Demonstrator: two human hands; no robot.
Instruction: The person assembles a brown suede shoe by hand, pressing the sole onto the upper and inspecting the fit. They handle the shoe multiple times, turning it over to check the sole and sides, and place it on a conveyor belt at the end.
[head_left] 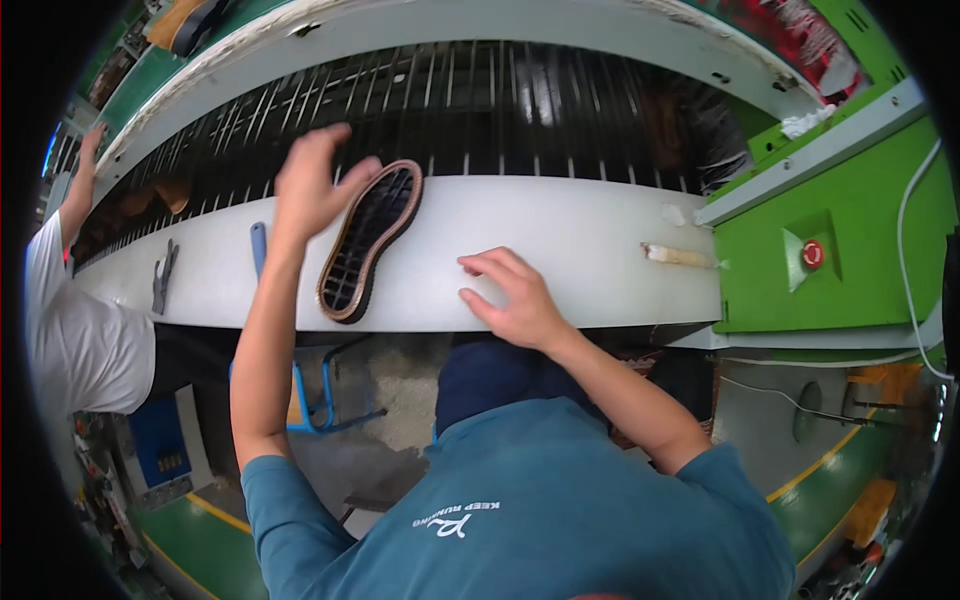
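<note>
White worktop (590,240) beside the barred conveyor (490,100) bears our gridded shoe sole (368,240) between an empty, wide-spread left hand (308,190) and an empty, loosely curled right hand (520,305); rim-only handling likely suits us best.

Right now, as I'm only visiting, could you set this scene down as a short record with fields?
Main item: shoe sole, ribbed dark side up
Resting on: white bench
Left hand: open, thumb near the sole's upper end; touching or not, unclear
Right hand: fingers bent, holding nothing, apart from the sole
Bench, left: blue handle, dark hand tool
Bench, right: pale stick
Beyond bench: thin bars over a dark bed
Far right: green panel with red button
Far left: person in white
</note>
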